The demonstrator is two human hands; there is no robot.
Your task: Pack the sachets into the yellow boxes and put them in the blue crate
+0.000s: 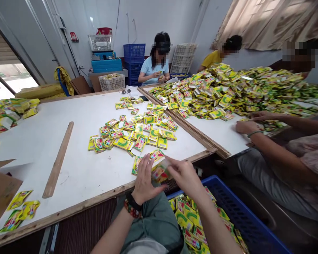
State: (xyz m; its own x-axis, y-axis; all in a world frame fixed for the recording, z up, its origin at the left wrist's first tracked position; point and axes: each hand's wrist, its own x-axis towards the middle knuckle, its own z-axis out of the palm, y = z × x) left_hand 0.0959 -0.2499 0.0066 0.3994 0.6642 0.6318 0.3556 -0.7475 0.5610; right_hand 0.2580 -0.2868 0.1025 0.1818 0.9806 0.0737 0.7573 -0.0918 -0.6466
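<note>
At the table's front edge, my right hand (184, 174) pinches a small yellow-green box (160, 171), which is smeared by motion. My left hand (145, 178) is just left of it with fingers stretched out and thumb apart; whether it touches the box I cannot tell. Beside the left fingertips lie another small box (136, 165) and a box with a red print (157, 154). Farther back, a loose spread of the same yellow boxes (137, 132) covers the middle of the white table (95, 176). A dark band and a beaded bracelet circle my left wrist.
Below my right forearm stands a blue crate (243, 215) full of boxes. A wooden divider (187, 130) separates a large heap of boxes (222, 91). At the right are a co-worker's hands (250, 125). A wooden strip (58, 158), yellow packets (22, 208) and a carton (2, 194) lie left.
</note>
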